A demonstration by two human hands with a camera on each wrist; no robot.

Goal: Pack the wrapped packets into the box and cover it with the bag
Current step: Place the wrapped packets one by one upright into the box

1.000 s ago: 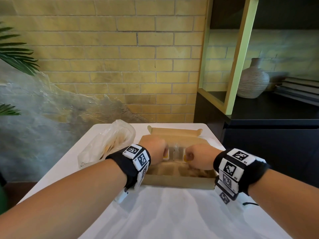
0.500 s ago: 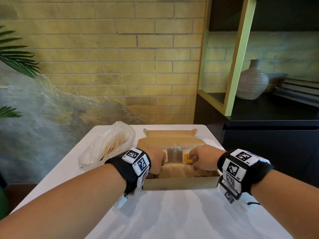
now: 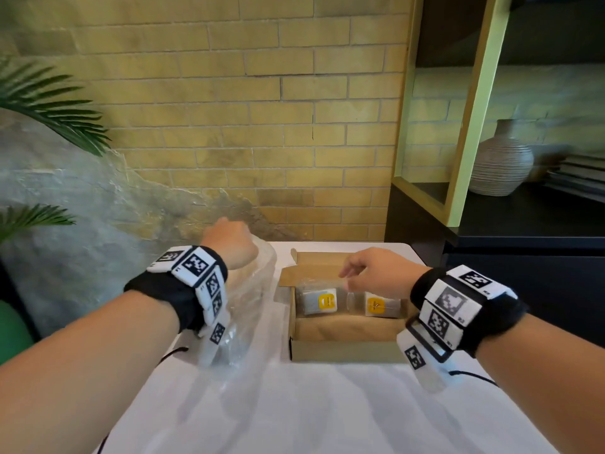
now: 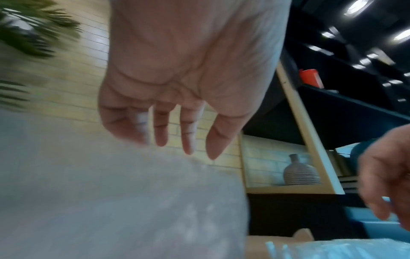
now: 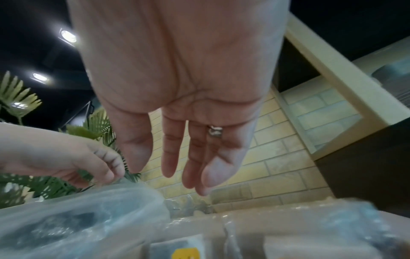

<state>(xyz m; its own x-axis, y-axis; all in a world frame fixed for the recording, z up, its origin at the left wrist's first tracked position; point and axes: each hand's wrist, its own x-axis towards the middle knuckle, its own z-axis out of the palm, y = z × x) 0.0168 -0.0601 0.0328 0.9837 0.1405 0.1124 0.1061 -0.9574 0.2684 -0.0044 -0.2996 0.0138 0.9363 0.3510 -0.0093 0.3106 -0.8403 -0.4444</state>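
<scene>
An open cardboard box (image 3: 347, 353) stands on the white table (image 3: 327, 411). Two clear-wrapped packets with yellow labels (image 3: 322, 301) (image 3: 379, 304) lie side by side in its far half. My right hand (image 3: 360, 276) hovers just above them, fingers straight and holding nothing (image 5: 177, 175). Left of the box lies a crumpled clear plastic bag (image 3: 252, 290). My left hand (image 3: 229, 244) is over the bag's top with fingers hanging loosely (image 4: 177, 140); its fingertips reach the bag's upper edge (image 5: 124, 180). The bag (image 4: 111, 201) fills the lower left wrist view.
A dark shelf unit with a green-yellow frame (image 3: 471, 126) and a ribbed vase (image 3: 504, 162) stands to the right of the table. Palm leaves (image 3: 49, 106) hang at the left. A brick wall (image 3: 262, 126) rises close behind the table.
Both hands have let go of the packets, which now lie in the box. The left hand has moved left and up to the bag; the right has lifted above the box.
</scene>
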